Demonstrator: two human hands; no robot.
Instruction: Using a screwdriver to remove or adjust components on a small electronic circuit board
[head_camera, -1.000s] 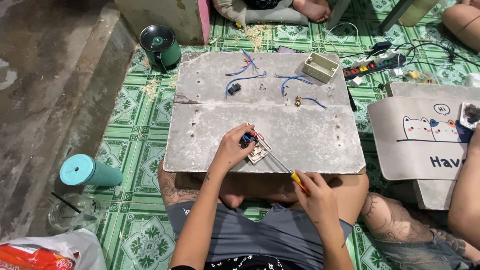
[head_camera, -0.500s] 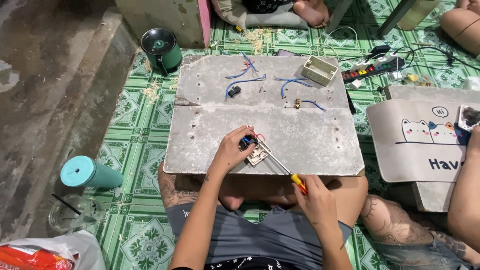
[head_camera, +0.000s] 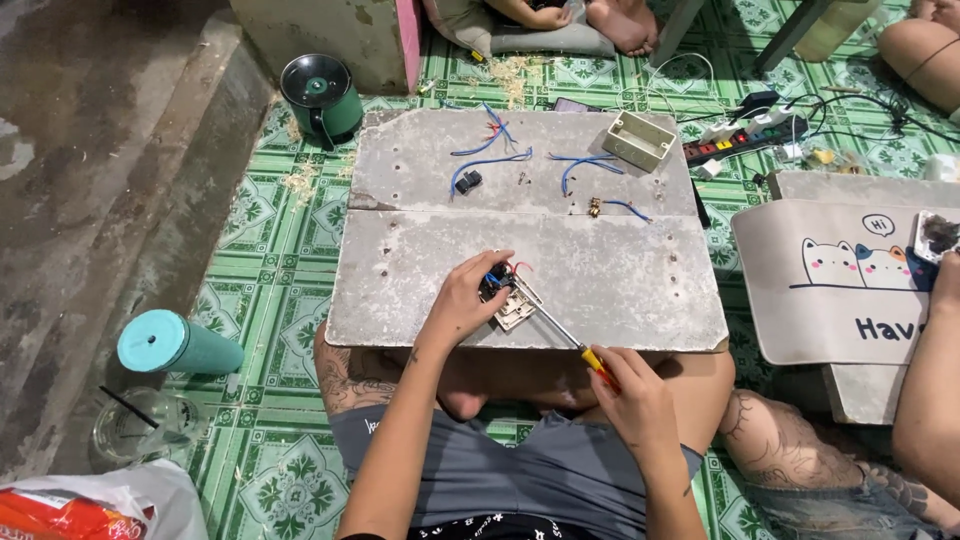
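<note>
My left hand rests on the grey board and pinches a small electrical switch module with red and blue wires at its top. My right hand grips a yellow-handled screwdriver near the board's front edge. The screwdriver's metal shaft slants up-left and its tip meets the module. Loose blue wires lie further back on the board, with a small black part and a beige plastic box.
A green fan stands at the board's far left corner. A teal tumbler and a clear cup sit on the left. A power strip lies at the back right. Another person's arm rests by a cat-print mat.
The view has shifted slightly. My hands stay on the module and screwdriver with little visible movement.
</note>
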